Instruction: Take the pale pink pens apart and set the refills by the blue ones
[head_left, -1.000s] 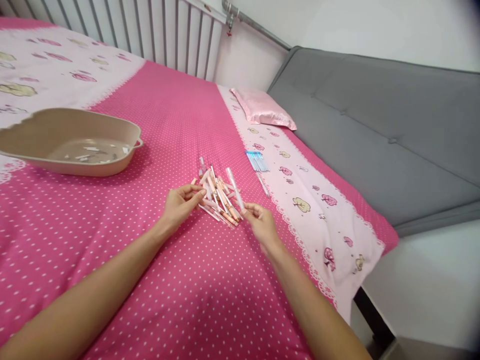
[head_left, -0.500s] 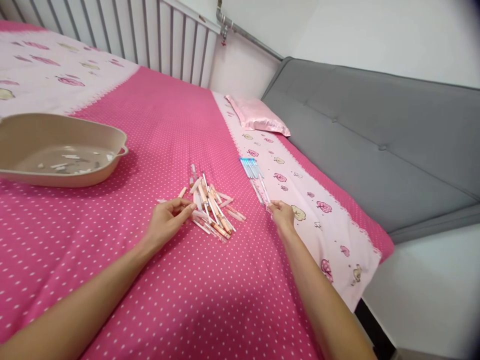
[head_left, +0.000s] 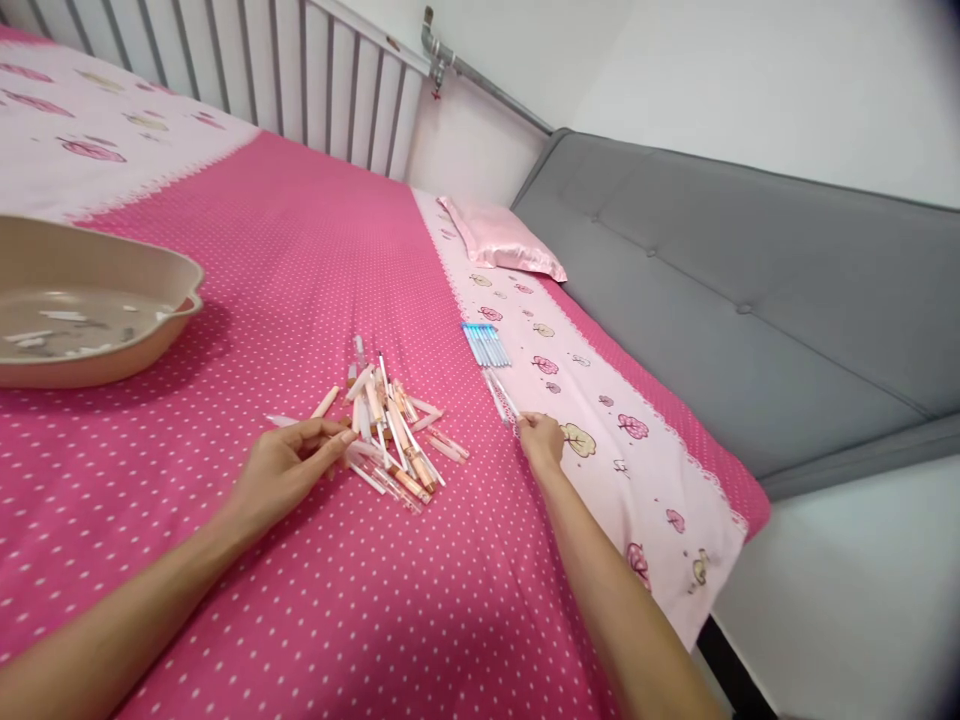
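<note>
My right hand (head_left: 541,438) pinches the near end of a slim white-and-clear pen (head_left: 505,395) at the edge of the pink dotted cloth. A second pen (head_left: 496,398) with pinkish marks lies close along its left side. Just beyond them is a neat row of blue-capped pens (head_left: 486,346). My left hand (head_left: 289,465) rests at the left side of a loose pile of pink, white and peach pens (head_left: 390,430). Its thumb and forefinger are closed together at the pile's edge; what lies between them is hidden. A pale piece (head_left: 281,420) sticks out behind this hand.
A beige basin (head_left: 161,345) with small white and grey pieces inside stands at the left. A pink pillow (head_left: 502,240) lies near the grey padded headboard (head_left: 720,280). White slatted railing (head_left: 255,75) borders the far side of the bed.
My view has shifted, so things appear further left and slightly lower. The pen in my right hand has come closer alongside the other pen. My left hand stays at the pile.
</note>
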